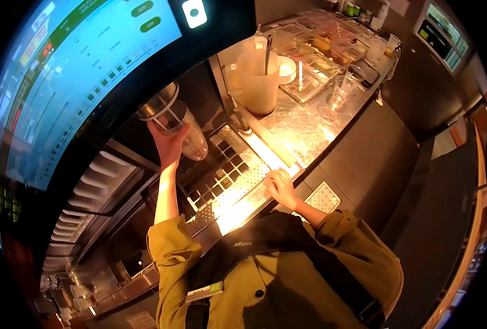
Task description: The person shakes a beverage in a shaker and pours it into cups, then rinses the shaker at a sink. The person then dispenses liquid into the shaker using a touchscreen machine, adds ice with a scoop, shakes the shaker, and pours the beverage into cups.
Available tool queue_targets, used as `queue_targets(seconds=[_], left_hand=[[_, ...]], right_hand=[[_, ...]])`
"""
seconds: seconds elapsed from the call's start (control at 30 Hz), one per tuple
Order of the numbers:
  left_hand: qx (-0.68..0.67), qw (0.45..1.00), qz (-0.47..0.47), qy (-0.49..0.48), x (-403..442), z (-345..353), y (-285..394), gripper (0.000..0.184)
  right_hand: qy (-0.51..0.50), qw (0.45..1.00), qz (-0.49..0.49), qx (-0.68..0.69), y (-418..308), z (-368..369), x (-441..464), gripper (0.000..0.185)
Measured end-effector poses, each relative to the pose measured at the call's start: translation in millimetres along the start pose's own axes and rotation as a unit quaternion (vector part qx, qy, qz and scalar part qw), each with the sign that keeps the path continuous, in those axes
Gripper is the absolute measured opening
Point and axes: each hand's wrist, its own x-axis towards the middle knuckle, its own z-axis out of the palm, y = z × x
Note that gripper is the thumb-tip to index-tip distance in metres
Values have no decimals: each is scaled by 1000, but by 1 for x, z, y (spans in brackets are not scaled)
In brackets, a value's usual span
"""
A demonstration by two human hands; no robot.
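A: What does the left hand (169, 143) grip?

B: A tall clear vessel (196, 143), with the thumb across its near side and the other fingers partly hidden. The vessel leans, its rounded end toward the drain tray (254, 174), its upper end just below a round metal fitting (164, 100). Whether it contains anything cannot be told through the glare.

A: And the containers farther out?

B: On the metal counter (295, 129) stands a translucent pitcher (259, 88), upright, a dark-handled utensil (268, 55) leaning inside; its level of contents is not readable. Just beside it is a small white bowl (287, 69). Beyond lie clear bins (309, 82), some of those at the back showing yellow and reddish contents, and near them a clear cup (342, 92).

A: How are the arms posed?

B: The left forearm reaches forward, nearly straight, sleeve pushed back. The right arm is bent, and the right hand (281, 186) rests with curled fingers at the counter's edge, near the tray; whether it holds anything cannot be told.
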Motion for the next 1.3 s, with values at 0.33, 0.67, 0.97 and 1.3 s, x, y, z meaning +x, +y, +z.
queue_targets(seconds=[0.33,0.67,0.97,1.3], left_hand=[[34,999,-30,25,-8,-1,-4,103],[53,997,-20,61,-29,3,-54,111],[157,961,127,189,-58,3,-96,99],[14,983,-82,-166,-129,351,-91,71]], right_hand=[[7,1000,11,13,-3,1,4,16],[20,999,29,-23,4,-5,-5,13],[167,979,68,-95,40,-64,3,29],[327,912,248,-2,293,-250,111,62]])
